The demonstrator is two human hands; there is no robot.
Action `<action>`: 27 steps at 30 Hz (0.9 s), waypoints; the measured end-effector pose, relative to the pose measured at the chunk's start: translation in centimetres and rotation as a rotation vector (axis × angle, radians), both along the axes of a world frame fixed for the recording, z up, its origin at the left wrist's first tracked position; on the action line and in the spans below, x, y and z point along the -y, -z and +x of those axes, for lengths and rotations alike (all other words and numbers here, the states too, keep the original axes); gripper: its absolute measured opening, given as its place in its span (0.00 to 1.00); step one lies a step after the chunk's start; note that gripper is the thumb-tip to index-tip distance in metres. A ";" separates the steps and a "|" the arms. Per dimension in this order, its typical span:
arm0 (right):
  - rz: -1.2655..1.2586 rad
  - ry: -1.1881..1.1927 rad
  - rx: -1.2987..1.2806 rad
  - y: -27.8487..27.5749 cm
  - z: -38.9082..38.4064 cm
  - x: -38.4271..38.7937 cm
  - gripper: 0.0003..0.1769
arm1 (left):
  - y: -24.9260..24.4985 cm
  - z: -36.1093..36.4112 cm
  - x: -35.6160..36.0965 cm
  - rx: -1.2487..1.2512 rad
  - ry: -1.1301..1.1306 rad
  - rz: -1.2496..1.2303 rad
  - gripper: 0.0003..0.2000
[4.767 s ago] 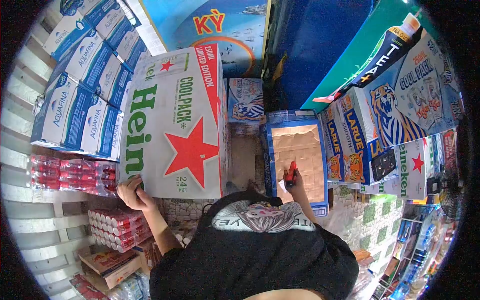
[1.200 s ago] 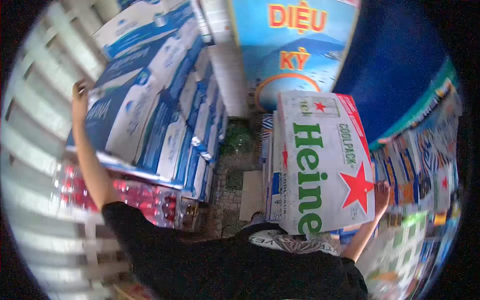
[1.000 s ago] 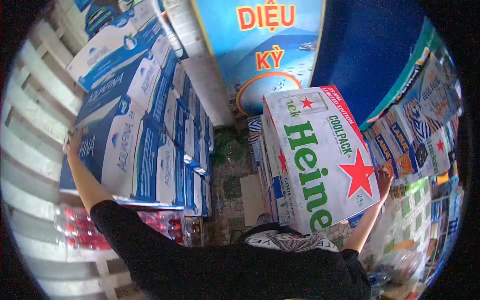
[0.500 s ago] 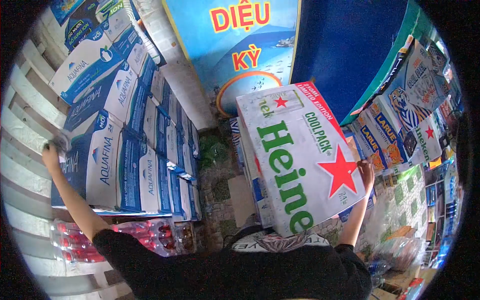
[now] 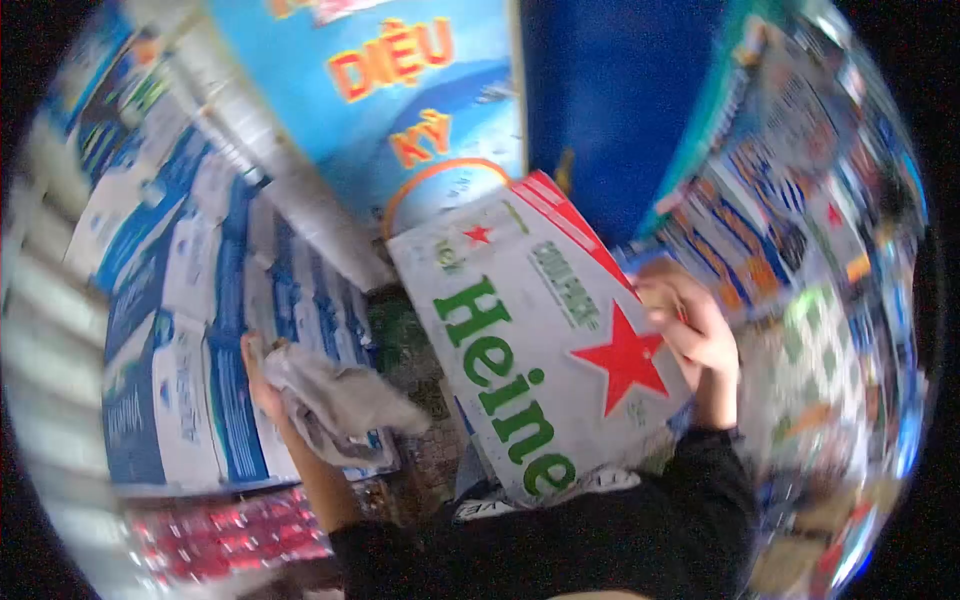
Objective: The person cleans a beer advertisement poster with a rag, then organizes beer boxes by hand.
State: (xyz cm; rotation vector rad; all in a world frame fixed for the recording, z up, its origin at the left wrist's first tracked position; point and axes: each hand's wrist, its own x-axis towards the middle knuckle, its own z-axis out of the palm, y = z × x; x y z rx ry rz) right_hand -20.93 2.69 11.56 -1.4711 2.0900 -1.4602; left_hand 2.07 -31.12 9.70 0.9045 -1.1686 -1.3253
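Note:
A white Heineken carton [image 5: 540,330] with green letters and a red star lies in front of my body, tilted. Close to its upper right edge is my right hand [image 5: 690,320], its fingers curled and blurred; whether they touch or grip the carton is hard to tell. My left hand [image 5: 262,385] is raised left of the carton, closed on a crumpled whitish cloth [image 5: 345,400] that hangs out to the right, near the carton's left side.
Blue and white Aquafina cartons [image 5: 185,390] are stacked at the left, above packs of red bottles [image 5: 230,535]. A blue poster [image 5: 400,110] stands behind. Beer cartons [image 5: 735,230] line the right side, with patterned floor [image 5: 815,390] below.
My left hand has moved right from the Aquafina stack toward the Heineken carton, with the cloth now plainly visible. My right hand is higher on the carton's right side. The view has shifted and blurred.

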 end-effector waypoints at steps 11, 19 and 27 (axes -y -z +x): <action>0.012 -0.073 -0.819 -1.4 12.9 10.4 0.37 | 5.6 -6.2 5.1 -0.981 1.624 0.406 0.25; -0.503 0.015 -1.349 3.9 10.7 17.1 0.13 | 10.4 -4.0 -3.6 -0.667 1.627 1.247 0.19; 0.093 0.144 -1.075 3.8 11.4 17.5 0.22 | 6.0 -2.7 -4.2 -0.707 1.506 0.919 0.20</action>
